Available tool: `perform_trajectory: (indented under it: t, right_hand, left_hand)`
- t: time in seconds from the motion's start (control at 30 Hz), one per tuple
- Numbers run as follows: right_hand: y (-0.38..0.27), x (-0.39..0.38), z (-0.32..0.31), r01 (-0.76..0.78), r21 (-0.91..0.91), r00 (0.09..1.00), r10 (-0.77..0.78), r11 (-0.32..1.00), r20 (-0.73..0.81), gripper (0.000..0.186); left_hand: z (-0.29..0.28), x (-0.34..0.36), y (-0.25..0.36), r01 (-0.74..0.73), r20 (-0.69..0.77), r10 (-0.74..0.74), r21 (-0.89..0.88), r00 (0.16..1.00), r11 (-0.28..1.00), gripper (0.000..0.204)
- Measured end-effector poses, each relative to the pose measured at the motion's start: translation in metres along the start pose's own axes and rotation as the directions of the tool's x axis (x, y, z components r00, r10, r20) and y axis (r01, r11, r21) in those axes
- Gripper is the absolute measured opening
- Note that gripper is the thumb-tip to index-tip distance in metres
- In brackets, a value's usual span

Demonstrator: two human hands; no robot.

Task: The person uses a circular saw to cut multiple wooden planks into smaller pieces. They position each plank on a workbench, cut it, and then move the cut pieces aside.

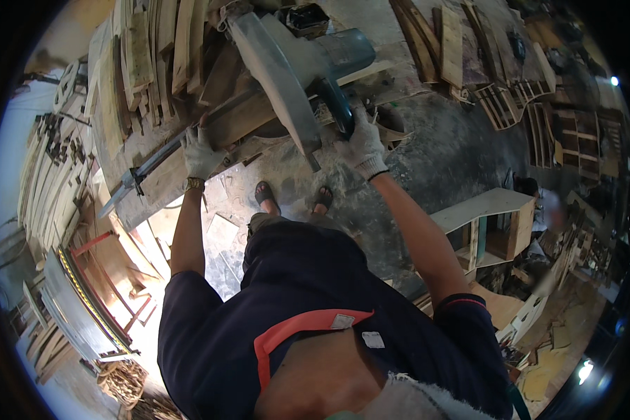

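Observation:
A miter saw with a grey blade guard and a dark teal motor housing stands on the bench before me. My right hand, in a white knit glove, is closed around the saw's dark handle. To the left of the blade, my left hand, gloved the same way, grips the end of a wooden board. That board lies along a long metal fence and runs under the guard. Its far end is hidden behind the saw.
Long wood strips are stacked at the back left, with more planks at the back right. A slatted wooden frame lies farther right. A pale open cabinet stands at my right. Sandalled feet show below the bench.

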State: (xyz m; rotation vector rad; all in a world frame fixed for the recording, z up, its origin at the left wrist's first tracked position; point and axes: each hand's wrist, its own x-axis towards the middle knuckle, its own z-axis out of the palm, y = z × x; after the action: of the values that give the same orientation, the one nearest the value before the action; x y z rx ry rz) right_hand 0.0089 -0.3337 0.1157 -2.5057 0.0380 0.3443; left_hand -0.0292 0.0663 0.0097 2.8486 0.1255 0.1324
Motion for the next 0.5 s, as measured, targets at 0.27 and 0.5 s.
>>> perform_trajectory:
  t: [0.27, 0.5]
  right_hand:
    - [-0.009, -0.003, 0.002, 0.151, -0.061, 0.983, -0.157, 0.987, -0.094, 0.064]
    - [-0.109, 0.023, -0.116, 0.344, -0.132, 0.934, -0.354, 0.930, -0.056, 0.046]
  left_hand:
    - [0.003, 0.001, -0.007, -0.065, -0.026, 0.067, 0.061, 0.997, 0.996, 0.131]
    - [0.014, -0.024, -0.023, -0.083, -0.069, 0.086, 0.053, 0.994, 0.995, 0.127]
